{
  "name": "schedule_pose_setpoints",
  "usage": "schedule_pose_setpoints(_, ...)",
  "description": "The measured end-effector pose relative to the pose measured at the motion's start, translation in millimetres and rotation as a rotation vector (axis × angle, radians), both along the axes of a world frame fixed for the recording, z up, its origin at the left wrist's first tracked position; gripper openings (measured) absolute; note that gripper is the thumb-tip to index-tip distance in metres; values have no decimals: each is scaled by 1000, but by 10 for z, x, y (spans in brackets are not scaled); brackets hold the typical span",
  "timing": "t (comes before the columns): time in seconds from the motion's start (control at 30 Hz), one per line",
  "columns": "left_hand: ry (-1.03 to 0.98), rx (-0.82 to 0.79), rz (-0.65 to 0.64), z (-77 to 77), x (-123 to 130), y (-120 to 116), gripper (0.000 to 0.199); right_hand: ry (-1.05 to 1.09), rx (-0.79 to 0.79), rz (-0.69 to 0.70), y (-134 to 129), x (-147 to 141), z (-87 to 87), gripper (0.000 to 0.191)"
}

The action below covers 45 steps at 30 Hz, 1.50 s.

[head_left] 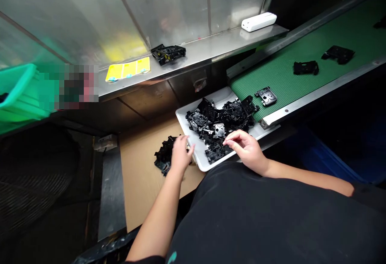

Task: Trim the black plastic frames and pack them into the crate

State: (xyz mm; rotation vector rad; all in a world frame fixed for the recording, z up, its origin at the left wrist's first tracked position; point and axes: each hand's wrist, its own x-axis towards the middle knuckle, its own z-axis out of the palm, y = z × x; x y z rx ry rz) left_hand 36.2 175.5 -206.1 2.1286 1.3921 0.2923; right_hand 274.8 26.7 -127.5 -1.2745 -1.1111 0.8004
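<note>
My left hand (181,154) is over the cardboard, its fingers apart, between a small pile of black plastic parts (163,155) and the left rim of a white tray (197,160). It partly covers that pile. Over the tray's near side, my right hand (247,151) has thumb and fingertips drawn together in a pinch. Whatever is between those fingertips is too small or hidden to make out. Below and beside them lies a heap of black moulded parts (233,113) in the tray, one with a shiny grey face (219,130).
A green conveyor belt (280,77) slopes toward the tray, carrying several black parts (306,67). On the metal shelf (208,53) are yellow cards (128,69), black parts (168,53) and a white oblong device (259,21). A green bin (22,91) stands left; brown cardboard (138,187) covers the bench.
</note>
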Motion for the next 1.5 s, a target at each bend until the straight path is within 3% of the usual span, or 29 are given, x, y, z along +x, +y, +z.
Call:
schedule_pose_setpoints(0.1,43,-78,-300,-199,470,-225,40,15,-11,4,-1,3,4,18)
schedule_pose_setpoints(0.2,114,-111,-408,-392,759,-371,48,28,-17,15,-6,6,7,17)
schedule_pose_setpoints(0.4,159,-127,-382,-500,812,-360,49,28,-41,19,-10,23,1,18)
schedule_pose_setpoints(0.63,-140,-286,-229,-452,753,-356,37,21,-26,26,-11,9,21,21)
schedule_pose_setpoints(0.8,-565,-490,67,-261,616,-342,38,86,-33,22,-19,-9,23,21)
schedule_pose_setpoints(0.97,-1002,-791,276,143,441,-526,32,116,-52,22,-7,-35,18,21)
schedule_pose_setpoints(1.07,-1169,-998,313,406,359,-689,33,127,-54,23,15,-68,27,24)
schedule_pose_setpoints(1.2,-1325,-1179,330,653,299,-841,61,133,-50,46,29,-122,54,25)
schedule_pose_setpoints(1.3,-1401,-1219,343,748,287,-901,75,109,-37,63,20,-159,87,23)
schedule_pose_setpoints(1.5,-1398,-1261,362,860,273,-945,63,59,51,103,-7,-242,188,20)
